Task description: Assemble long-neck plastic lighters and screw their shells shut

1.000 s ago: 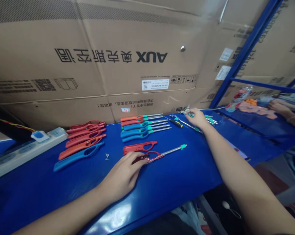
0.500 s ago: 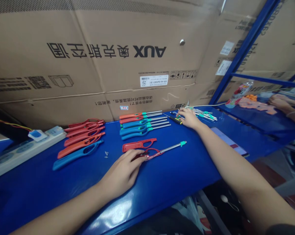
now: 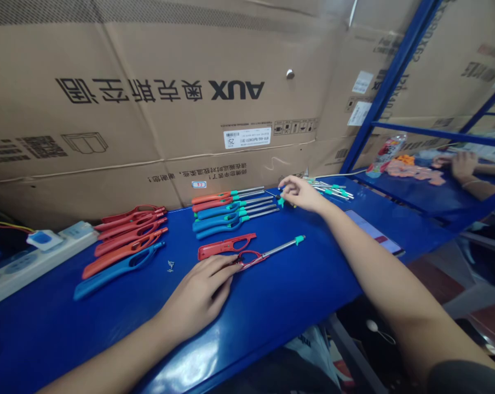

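My left hand [image 3: 204, 287] is closed on the grip end of an opened red lighter half [image 3: 251, 260], resting on the blue table. From this half a metal tube [image 3: 278, 248] points right, with a green collar at its tip. Behind it lies the matching red cover half [image 3: 226, 246]. My right hand [image 3: 303, 194] is raised over the table's back, fingers pinched at a small green part [image 3: 281, 202]; its exact kind is unclear. A screwdriver [image 3: 291, 205] is mostly hidden under that hand. Several assembled lighters [image 3: 226, 212], red and blue, lie in a row to its left.
Red and blue handle shells [image 3: 126, 246] lie at left beside small screws [image 3: 171, 266] and a power strip [image 3: 42, 257]. Metal tubes [image 3: 333, 190] and a phone [image 3: 373, 232] lie right. A cardboard wall [image 3: 161, 126] stands behind. Another person's hands [image 3: 463, 167] are beyond the blue frame.
My right hand has lifted from beside the screwdriver and moved left, with the small green part now showing at its fingertips. My left hand stays on the red lighter half. The view has shifted slightly.
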`<state>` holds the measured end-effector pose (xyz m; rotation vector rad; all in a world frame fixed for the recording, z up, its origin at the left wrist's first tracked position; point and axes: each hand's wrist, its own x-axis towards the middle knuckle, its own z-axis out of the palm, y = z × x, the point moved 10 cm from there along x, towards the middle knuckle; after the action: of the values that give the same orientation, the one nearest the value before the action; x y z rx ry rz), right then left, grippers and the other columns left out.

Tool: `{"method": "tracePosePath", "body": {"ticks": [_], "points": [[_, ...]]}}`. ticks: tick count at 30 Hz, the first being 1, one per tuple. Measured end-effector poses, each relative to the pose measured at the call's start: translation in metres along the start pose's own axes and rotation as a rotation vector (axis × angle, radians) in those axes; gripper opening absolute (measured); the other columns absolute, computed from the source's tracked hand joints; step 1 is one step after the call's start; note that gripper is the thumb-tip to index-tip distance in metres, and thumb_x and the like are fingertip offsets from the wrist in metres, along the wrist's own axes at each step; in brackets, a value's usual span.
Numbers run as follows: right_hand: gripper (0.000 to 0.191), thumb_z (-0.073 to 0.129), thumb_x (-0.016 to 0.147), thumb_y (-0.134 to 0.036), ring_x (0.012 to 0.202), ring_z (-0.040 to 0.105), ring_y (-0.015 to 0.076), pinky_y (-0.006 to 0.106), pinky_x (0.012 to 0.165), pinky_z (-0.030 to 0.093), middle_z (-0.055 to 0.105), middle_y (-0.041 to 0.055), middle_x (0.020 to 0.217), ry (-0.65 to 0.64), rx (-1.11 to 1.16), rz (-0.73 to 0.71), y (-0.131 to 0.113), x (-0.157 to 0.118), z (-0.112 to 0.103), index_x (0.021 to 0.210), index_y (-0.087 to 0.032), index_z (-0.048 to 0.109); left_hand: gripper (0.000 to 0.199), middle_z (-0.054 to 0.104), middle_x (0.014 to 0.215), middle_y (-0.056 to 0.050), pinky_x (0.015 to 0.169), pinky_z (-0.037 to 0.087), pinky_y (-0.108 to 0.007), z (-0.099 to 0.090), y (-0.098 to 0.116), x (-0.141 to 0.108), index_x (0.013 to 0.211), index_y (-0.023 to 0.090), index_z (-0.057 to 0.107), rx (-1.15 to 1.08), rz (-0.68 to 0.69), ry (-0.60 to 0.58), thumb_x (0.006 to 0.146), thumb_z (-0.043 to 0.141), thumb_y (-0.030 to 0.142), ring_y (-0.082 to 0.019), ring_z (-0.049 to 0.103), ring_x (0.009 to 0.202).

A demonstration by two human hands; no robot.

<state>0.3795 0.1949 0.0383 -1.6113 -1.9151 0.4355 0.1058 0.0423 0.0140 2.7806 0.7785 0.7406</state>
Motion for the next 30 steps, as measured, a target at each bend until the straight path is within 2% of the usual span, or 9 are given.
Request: {"method": "tracePosePath", "body": {"ticks": [3, 6, 9, 12, 14, 16, 22, 28, 30], "points": [[0.020, 0.057, 0.079, -0.012, 0.046, 0.058, 0.0106, 0.023, 0.049, 0.050, 0.066, -0.0016, 0.066, -0.287, 0.018, 0.048, -0.011, -0.016, 0.034, 0.097, -0.018, 0.062, 0.037, 0.065, 0.135, -0.007, 0.104, 0.054, -0.044, 0.001, -0.001, 0.001, 0.134, 0.027, 0.061, -0.001, -0.006, -0.008, 0.101, 0.048, 0.017, -0.024, 0.062, 0.124], [0.010, 0.057, 0.080, -0.012, 0.038, 0.053, 0.0096, 0.022, 0.044, 0.046, 0.066, -0.0003, 0.059, -0.424, -0.001, 0.096, -0.014, -0.027, 0.048, 0.088, -0.015, 0.063, 0.037, 0.065, 0.135, -0.007, 0.105, 0.054, -0.044, 0.003, -0.003, 0.001, 0.134, 0.026, 0.061, -0.009, -0.012, -0.017, 0.100, 0.048, 0.016, -0.024, 0.061, 0.124], [0.014, 0.055, 0.083, -0.015, 0.045, 0.055, 0.0100, 0.023, 0.048, 0.044, 0.070, 0.0027, 0.070, -0.404, -0.027, 0.072, -0.018, -0.026, 0.037, 0.093, -0.015, 0.065, 0.037, 0.065, 0.134, -0.008, 0.105, 0.053, -0.043, 0.002, -0.004, 0.001, 0.134, 0.026, 0.061, -0.029, -0.020, -0.013, 0.101, 0.048, 0.016, -0.023, 0.061, 0.124], [0.019, 0.059, 0.078, -0.011, 0.065, 0.058, 0.0117, 0.024, 0.062, 0.046, 0.071, 0.0050, 0.089, -0.361, -0.061, -0.025, -0.026, -0.024, 0.019, 0.093, -0.016, 0.071, 0.035, 0.066, 0.132, -0.008, 0.105, 0.054, -0.042, 0.001, -0.004, 0.001, 0.132, 0.026, 0.061, -0.048, -0.034, -0.010, 0.101, 0.048, 0.017, -0.023, 0.062, 0.122], [0.023, 0.062, 0.076, -0.012, 0.073, 0.058, 0.0123, 0.025, 0.069, 0.047, 0.069, 0.0063, 0.105, -0.399, -0.100, -0.120, -0.033, -0.027, 0.017, 0.096, -0.017, 0.073, 0.033, 0.067, 0.130, -0.007, 0.104, 0.054, -0.041, -0.001, -0.005, 0.002, 0.130, 0.025, 0.061, -0.061, -0.056, -0.005, 0.100, 0.049, 0.018, -0.023, 0.063, 0.121], [0.022, 0.065, 0.077, -0.016, 0.076, 0.059, 0.0132, 0.026, 0.073, 0.048, 0.066, 0.0073, 0.111, -0.474, -0.159, -0.180, -0.036, -0.032, 0.025, 0.098, -0.017, 0.074, 0.030, 0.068, 0.126, -0.007, 0.103, 0.054, -0.039, -0.003, -0.006, 0.003, 0.128, 0.024, 0.061, -0.074, -0.079, 0.009, 0.101, 0.049, 0.019, -0.022, 0.064, 0.118], [0.010, 0.069, 0.081, -0.025, 0.080, 0.059, 0.0167, 0.027, 0.073, 0.044, 0.067, 0.0051, 0.091, -0.523, -0.234, -0.172, -0.038, -0.036, 0.043, 0.087, -0.017, 0.069, 0.027, 0.070, 0.121, -0.006, 0.100, 0.056, -0.038, -0.006, -0.008, 0.005, 0.125, 0.023, 0.062, -0.088, -0.100, 0.039, 0.101, 0.051, 0.023, -0.021, 0.066, 0.114], [0.028, 0.074, 0.076, -0.031, 0.081, 0.062, 0.0174, 0.026, 0.070, 0.046, 0.069, 0.0055, 0.094, -0.536, -0.177, -0.114, -0.035, -0.038, 0.038, 0.099, -0.018, 0.065, 0.028, 0.069, 0.123, -0.007, 0.101, 0.055, -0.040, -0.003, -0.012, 0.002, 0.129, 0.023, 0.059, -0.099, -0.121, 0.028, 0.101, 0.052, 0.026, -0.022, 0.065, 0.115], [0.027, 0.074, 0.076, -0.030, 0.079, 0.062, 0.0179, 0.027, 0.068, 0.045, 0.069, 0.0058, 0.091, -0.531, -0.215, -0.094, -0.031, -0.037, 0.036, 0.098, -0.017, 0.066, 0.029, 0.068, 0.124, -0.008, 0.103, 0.054, -0.041, -0.001, -0.014, 0.001, 0.130, 0.024, 0.059, -0.100, -0.138, 0.019, 0.101, 0.053, 0.028, -0.023, 0.064, 0.116]]}}
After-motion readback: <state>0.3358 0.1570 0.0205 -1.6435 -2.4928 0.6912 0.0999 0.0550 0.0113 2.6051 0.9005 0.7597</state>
